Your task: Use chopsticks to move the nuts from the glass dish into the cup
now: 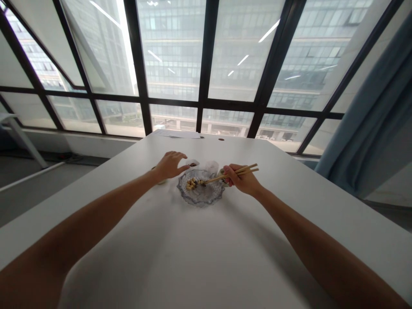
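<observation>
A pair of wooden chopsticks (pixel 247 170) is gripped in my right hand (pixel 242 180). Their tips reach down into a clear scalloped glass plate (pixel 201 199), touching small dark bits (pixel 202 182) beside a heap of pale yellowish pieces (pixel 191 184). My left hand (pixel 170 165) hovers at the plate's upper left edge, thumb and fingers apart, with nothing in it. Just past its thumb stands a small white cup (pixel 192 163) with something dark inside. Behind the plate is another small translucent cup (pixel 212 166). A round container partly hides behind my right hand.
The white table (pixel 199 253) extends to tall dark-framed windows. Papers (pixel 177 134) lie at its far end, near a small brown disc (pixel 221 139). Under my left wrist, a round item (pixel 162 182) is mostly covered. A blue curtain (pixel 363 116) hangs at the right.
</observation>
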Demonstrator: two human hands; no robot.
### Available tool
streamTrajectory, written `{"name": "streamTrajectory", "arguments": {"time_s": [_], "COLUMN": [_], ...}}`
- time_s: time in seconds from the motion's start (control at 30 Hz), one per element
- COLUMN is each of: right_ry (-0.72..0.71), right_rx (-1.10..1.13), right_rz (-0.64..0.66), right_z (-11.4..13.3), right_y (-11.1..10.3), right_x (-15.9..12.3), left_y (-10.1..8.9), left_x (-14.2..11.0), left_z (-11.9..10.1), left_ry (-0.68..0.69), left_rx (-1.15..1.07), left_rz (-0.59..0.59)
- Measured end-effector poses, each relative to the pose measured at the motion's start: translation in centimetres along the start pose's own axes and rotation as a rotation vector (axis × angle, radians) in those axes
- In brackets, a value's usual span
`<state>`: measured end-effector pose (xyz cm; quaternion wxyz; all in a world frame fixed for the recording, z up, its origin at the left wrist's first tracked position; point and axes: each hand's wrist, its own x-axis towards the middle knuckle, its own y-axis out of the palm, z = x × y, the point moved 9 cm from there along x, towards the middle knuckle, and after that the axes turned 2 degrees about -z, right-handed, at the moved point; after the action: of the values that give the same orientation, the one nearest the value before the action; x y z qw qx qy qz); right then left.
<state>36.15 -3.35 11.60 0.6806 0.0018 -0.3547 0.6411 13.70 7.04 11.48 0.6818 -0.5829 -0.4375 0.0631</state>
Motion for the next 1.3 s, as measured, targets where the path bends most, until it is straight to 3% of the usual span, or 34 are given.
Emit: {"name": "streamTrajectory", "arguments": {"time_s": [0.13,0.23,0.33,0.53,0.67,0.77,0.97,1.3], "right_ry": [-0.013,-0.005,0.027,-0.045,-0.040,-0.027,0.046,0.077], "right_rx": [0.014,0.047,0.106,0.086,-0.021,0.031,0.072,0.064], "right_rz": [-0.007,-0.043,-0.141,-0.520,-0.445,-0.415,-0.066,-0.026], "right_z": [0.3,0.3,-0.2,-0.9,-1.0,-0.1,1.2,0.2], "right_y": [-0.1,-0.6,-1.6,-5.5,-5.1,-4.8,-1.4,-0.5], "right_x": [-0.1,0.0,0.2,-0.5,-0.3,-0.3,-0.1,-0.3], "left_y": [-1.9,-2.0,-1.4,0.4,0.7,0.6,0.4,0.5], "left_x": [-4.7,-7.0,-8.3,-9.6,-10.0,-10.0,-9.8,-9.8], "left_z": [5.1,7.6,8.8,9.3,8.9,8.7,8.5,8.3], "left_ry": [-0.157,-0.279,-0.364,-0.477,-0.488,-0.493,-0.491,-0.477], "left_rx": [0.022,0.012,-0.071,-0.305,-0.323,-0.319,-0.301,-0.290], "left_rz": [-0.091,-0.130,-0.186,-0.241,-0.229,-0.229,-0.214,-0.216]}}
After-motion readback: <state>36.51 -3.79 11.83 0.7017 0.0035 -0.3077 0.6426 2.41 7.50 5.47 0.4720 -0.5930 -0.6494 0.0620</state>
